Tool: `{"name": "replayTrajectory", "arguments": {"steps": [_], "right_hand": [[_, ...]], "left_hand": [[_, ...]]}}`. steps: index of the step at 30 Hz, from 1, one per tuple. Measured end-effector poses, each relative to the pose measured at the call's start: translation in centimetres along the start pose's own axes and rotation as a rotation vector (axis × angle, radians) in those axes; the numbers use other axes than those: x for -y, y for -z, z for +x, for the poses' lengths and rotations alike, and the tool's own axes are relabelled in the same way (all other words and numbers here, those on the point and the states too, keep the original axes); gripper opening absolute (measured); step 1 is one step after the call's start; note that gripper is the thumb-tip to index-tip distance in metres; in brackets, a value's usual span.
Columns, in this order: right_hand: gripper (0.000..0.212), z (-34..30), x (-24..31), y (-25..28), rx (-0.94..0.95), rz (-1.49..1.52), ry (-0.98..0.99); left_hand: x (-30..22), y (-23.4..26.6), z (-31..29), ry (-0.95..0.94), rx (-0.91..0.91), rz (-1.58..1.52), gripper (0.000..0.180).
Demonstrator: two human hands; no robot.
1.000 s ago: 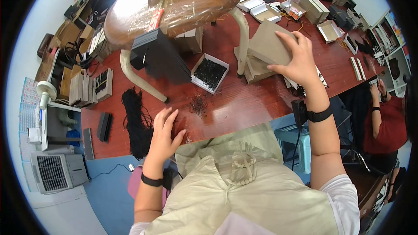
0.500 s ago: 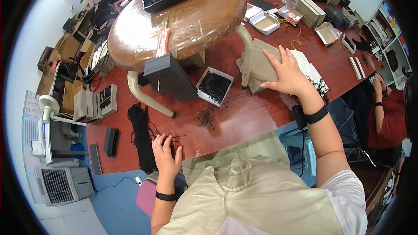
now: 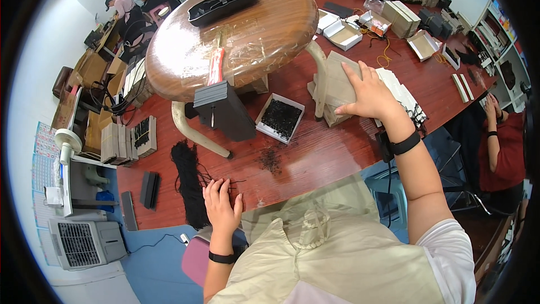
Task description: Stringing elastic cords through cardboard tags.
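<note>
The tabletop (image 3: 332,160) is reddish brown, the stool seat (image 3: 281,25) brown with darker wood-grain streaks, the cardboard (image 3: 337,79) grey-brown, the strands (image 3: 190,186) black, the box (image 3: 271,133) white, its bits (image 3: 280,118) black, the garment (image 3: 354,253) pale beige.

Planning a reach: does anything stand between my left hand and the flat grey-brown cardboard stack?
Partly: the curved cream stool leg stands before the left side of the cardboard stack; its near corner looks open.

the bare right hand (image 3: 370,94) is palm down with spread fingers (image 3: 368,76), and the bare right forearm (image 3: 416,171) is stretched behind this hand. the bare left hand (image 3: 223,209) is loosely curved, its thumb (image 3: 238,204) apart, and the left wrist (image 3: 221,242) is below it.
</note>
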State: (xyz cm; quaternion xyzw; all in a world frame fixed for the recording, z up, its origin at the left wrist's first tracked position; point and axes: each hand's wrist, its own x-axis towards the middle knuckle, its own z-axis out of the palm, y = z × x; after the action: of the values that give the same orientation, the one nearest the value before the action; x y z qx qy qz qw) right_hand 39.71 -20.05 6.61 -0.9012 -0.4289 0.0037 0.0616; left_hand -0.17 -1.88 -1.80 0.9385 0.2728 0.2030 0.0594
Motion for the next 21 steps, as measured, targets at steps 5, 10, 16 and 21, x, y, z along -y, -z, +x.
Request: {"name": "replayTrajectory", "arguments": {"steps": [5, 10, 16, 21], "right_hand": [[0.107, 0.2, -0.2, -0.3, -0.064, 0.010, 0.037], [0.105, 0.2, -0.1, 1.4, -0.049, 0.076, 0.093], [0.111, 0.7, 0.1, 2.2, -0.030, 0.130, 0.073], [0.114, 0.6, -0.6, 0.1, 0.012, 0.076, 0.083]], "left_hand": [[0.0, -0.1, 0.0, -0.004, -0.005, 0.011, 0.045], [0.1, 0.1, 0.0, -0.013, -0.011, 0.005, 0.044], [0.2, 0.1, -0.1, -0.009, -0.014, 0.011, 0.045], [0.1, 0.1, -0.1, -0.003, -0.013, 0.009, 0.045]]}}
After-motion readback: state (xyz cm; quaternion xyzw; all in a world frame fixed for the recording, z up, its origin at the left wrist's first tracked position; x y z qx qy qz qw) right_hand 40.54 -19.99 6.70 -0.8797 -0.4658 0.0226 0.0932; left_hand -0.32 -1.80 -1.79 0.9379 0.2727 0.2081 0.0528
